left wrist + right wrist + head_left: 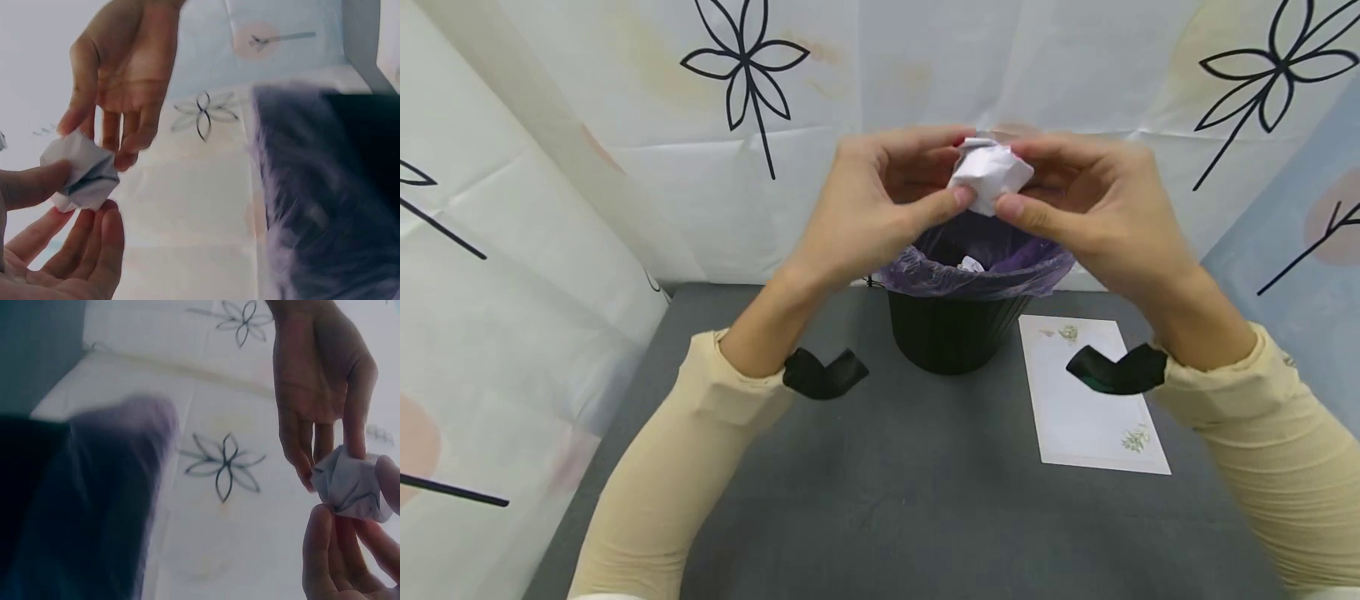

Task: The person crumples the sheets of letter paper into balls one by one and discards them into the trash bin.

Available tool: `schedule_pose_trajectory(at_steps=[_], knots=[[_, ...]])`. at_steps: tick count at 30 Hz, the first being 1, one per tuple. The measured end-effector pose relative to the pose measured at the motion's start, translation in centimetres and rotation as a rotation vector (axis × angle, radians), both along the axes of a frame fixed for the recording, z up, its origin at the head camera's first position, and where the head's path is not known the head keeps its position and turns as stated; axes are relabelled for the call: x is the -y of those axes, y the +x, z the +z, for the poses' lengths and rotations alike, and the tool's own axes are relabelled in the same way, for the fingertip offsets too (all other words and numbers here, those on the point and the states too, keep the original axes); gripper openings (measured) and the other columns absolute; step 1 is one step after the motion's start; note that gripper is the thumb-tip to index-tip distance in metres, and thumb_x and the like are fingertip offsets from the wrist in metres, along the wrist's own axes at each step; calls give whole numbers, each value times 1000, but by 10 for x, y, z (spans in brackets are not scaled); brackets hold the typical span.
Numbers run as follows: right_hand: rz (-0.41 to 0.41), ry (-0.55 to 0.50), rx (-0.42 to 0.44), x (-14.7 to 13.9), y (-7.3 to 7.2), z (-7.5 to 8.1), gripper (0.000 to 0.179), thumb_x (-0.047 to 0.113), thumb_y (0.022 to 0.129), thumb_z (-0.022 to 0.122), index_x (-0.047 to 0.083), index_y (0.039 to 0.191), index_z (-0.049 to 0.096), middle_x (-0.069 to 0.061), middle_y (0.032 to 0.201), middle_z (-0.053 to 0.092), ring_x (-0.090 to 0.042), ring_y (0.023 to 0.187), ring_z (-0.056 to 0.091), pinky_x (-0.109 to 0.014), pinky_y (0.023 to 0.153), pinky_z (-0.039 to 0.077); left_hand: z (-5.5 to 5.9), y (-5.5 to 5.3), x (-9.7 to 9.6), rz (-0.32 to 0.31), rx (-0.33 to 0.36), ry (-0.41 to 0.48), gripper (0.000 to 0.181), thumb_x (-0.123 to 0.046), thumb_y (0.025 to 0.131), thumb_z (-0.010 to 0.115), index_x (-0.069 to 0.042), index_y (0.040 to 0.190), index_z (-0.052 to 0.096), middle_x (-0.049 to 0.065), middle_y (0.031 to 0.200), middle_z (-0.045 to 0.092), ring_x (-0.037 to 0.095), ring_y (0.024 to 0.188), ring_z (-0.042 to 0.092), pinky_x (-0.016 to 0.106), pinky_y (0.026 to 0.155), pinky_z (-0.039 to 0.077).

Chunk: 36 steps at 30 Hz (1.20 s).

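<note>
A crumpled ball of white paper [991, 171] is held up between both hands, above a black trash bin [951, 333] lined with a purple bag [977, 283]. My left hand [880, 196] pinches it from the left, thumb at its lower edge and fingers behind. From the other side my right hand [1097, 200] grips it the same way. Both wrist views show the paper ball [81, 172] with creased folds, thumbs and fingertips pressed against it. Inside the bin lies another bit of crumpled white paper [971, 264].
A flat white sheet with printed plant sprigs [1086, 400] lies on the dark grey table [880, 500], right of the bin. White cloth with black flower drawings [745, 58] hangs behind and at the left; a bluish panel [1300, 242] stands at the right.
</note>
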State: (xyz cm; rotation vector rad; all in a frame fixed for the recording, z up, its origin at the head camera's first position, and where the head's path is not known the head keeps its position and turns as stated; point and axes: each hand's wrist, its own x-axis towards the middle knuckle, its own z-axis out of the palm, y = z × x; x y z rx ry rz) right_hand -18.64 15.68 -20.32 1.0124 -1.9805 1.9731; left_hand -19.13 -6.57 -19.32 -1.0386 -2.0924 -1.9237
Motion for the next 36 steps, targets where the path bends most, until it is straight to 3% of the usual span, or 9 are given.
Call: schedule_pose_trajectory(at_steps=[7, 10, 14, 20, 25, 30, 36], knots=[[-13, 70, 114, -14, -51, 24, 31, -10, 86, 75, -7, 117, 71, -17, 107, 69, -27, 94, 66, -22, 84, 55, 27, -52, -12, 72, 245, -87, 47, 2, 87, 77, 2, 132, 64, 15, 119, 70, 22, 104, 69, 26, 90, 55], [-29, 77, 160, -16, -66, 29, 32, -9, 86, 76, -7, 117, 71, -17, 105, 70, -26, 93, 67, -22, 84, 56, 33, -69, -18, 86, 297, -97, 50, 3, 87, 77, 0, 135, 63, 15, 119, 69, 24, 106, 68, 23, 89, 55], [-25, 68, 197, -18, -80, 30, 31, -8, 86, 76, -7, 117, 71, -16, 104, 71, -26, 90, 67, -23, 82, 57, 36, -83, -22, 100, 344, -90, 51, 3, 87, 77, -1, 136, 62, 15, 120, 68, 24, 107, 66, 21, 87, 55], [-26, 55, 224, -19, -87, 28, 30, -8, 86, 76, -6, 115, 72, -15, 104, 71, -24, 90, 69, -24, 80, 58, 35, -91, -25, 108, 378, -100, 52, 2, 87, 78, -1, 136, 62, 15, 119, 68, 23, 107, 66, 21, 86, 55], [-40, 36, 250, -21, -89, 23, 29, -8, 87, 75, -7, 115, 71, -14, 105, 73, -22, 94, 69, -23, 82, 56, 33, -92, -25, 134, 403, -161, 61, 0, 86, 79, -4, 143, 56, 13, 128, 65, 21, 113, 64, 22, 92, 52], [-69, 56, 262, -24, -87, 20, 30, -5, 89, 74, -7, 119, 69, -13, 109, 73, -22, 102, 68, -21, 86, 54, 28, -89, -19, 175, 405, -199, 61, -4, 88, 78, -9, 145, 55, 8, 132, 61, 20, 115, 64, 24, 99, 48], [-54, 47, 231, -31, -77, 15, 27, -5, 90, 73, -5, 117, 71, -14, 109, 73, -23, 100, 68, -23, 87, 54, 21, -80, -13, 168, 374, -155, 57, -2, 88, 78, -7, 141, 59, 10, 129, 65, 19, 116, 64, 22, 93, 51]])
